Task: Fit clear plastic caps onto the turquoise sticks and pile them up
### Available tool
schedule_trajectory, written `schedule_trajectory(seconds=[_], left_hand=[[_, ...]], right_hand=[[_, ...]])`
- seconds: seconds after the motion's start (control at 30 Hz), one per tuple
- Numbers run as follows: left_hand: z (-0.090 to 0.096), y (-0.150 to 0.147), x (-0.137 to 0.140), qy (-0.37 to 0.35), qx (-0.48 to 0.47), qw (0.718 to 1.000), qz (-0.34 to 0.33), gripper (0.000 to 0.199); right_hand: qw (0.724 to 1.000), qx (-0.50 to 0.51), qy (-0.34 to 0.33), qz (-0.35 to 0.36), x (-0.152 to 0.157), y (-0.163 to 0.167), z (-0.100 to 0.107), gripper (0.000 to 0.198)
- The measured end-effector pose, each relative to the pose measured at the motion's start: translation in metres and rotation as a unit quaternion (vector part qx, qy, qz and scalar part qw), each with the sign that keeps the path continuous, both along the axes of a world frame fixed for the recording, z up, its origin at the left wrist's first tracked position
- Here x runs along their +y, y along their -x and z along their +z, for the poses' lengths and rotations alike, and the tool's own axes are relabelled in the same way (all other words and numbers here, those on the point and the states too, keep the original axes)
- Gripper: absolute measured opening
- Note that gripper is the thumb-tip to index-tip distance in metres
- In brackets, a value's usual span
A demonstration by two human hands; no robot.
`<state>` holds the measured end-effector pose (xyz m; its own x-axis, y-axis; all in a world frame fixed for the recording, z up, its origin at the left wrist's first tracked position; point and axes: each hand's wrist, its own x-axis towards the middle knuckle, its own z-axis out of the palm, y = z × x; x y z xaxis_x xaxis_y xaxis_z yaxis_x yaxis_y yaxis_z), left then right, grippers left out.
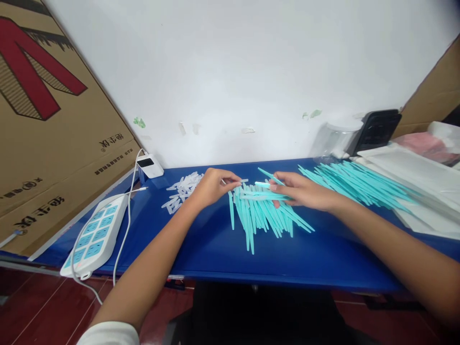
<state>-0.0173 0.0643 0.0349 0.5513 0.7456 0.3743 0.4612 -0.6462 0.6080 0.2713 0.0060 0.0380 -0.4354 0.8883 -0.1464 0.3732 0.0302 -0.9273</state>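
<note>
Desk (206,249), blue-topped, carries two heaps of teal sticks: the middle heap (264,218) lies between front and back edges, the second heap (359,184) toward the back right corner, partly on white sheets (431,191) at the right edge. Left hand (219,187): thumb and fingertips pinched nearly together on a small clear piece (244,180). Right hand (294,189): fingers partly curled around several held sticks (266,195), above the middle heap. Clear pieces (185,189) lie loose left of it, nearer the back edge. Power strip (95,235) sits by the left edge; clear jar (339,139) stands near the back right corner.
</note>
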Motion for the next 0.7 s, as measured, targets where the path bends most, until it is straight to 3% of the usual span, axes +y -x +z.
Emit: schedule_trajectory(seconds=[0.13, 0.43, 0.7], left_hand=[[-0.008, -0.012, -0.006, -0.069, -0.040, 0.997, -0.003, 0.019], [-0.016, -0.020, -0.012, -0.140, -0.097, 0.985, -0.008, 0.014], [-0.020, -0.018, -0.004, -0.281, -0.127, 0.950, -0.052, 0.011]], right_hand=[[0.999, 0.035, 0.022, 0.000, 0.000, 0.000, 0.002, 0.034], [0.991, 0.105, 0.046, 0.065, 0.004, -0.003, -0.001, 0.032], [0.991, 0.100, 0.052, 0.066, 0.007, -0.007, -0.002, 0.023]])
